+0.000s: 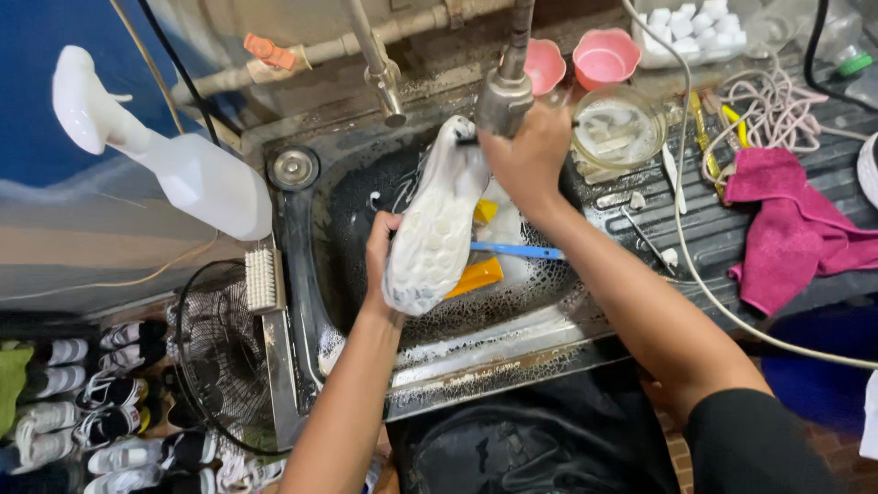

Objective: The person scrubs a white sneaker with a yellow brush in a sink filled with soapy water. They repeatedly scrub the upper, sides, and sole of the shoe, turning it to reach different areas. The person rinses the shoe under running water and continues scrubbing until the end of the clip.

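Both my arms extend over the soapy sink (512, 343): my left hand (380, 261) grasps the white sneaker (434, 233) by its side, sole up and tilted toward the tap. My right hand (530, 155), wrist bent, closes on the grey faucet head (503, 101) just above the shoe's toe.

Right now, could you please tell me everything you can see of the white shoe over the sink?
The white shoe is a sneaker held sole-up, its bumpy pale sole facing the camera, toe toward the tap. It looks wet and tilts over the soapy dark sink. The left hand grips its heel end; the right hand is at its toe end, holding something dark I cannot make out.
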